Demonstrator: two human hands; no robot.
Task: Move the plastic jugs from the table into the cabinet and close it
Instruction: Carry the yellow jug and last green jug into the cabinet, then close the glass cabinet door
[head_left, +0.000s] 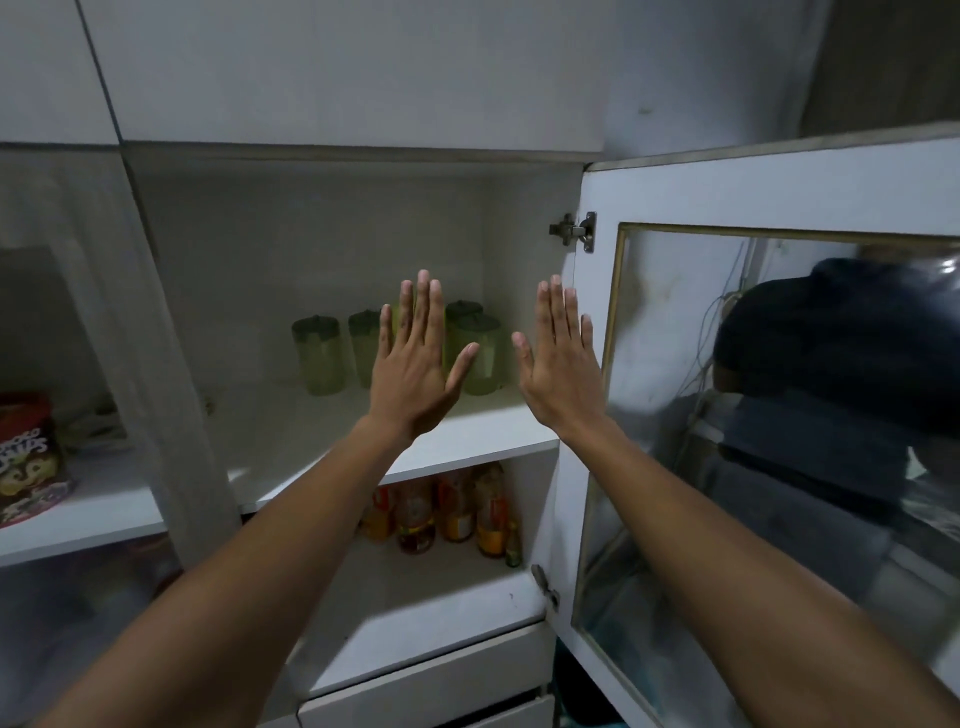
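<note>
Several pale green plastic jugs (318, 356) with dark green lids stand at the back of the cabinet's upper shelf (483, 439). My left hand (415, 358) is raised flat in front of them, fingers spread, holding nothing and hiding part of the middle jugs. My right hand (558, 358) is held up the same way beside it, empty, near the cabinet's right wall. The cabinet door (727, 192), white-framed with a glass pane, hangs wide open on the right.
Several sauce bottles (452, 512) stand on the lower shelf. A cereal box (28, 457) sits in the left compartment behind another glass door (78, 312). A drawer (431, 680) lies below. The open door's glass reflects a person.
</note>
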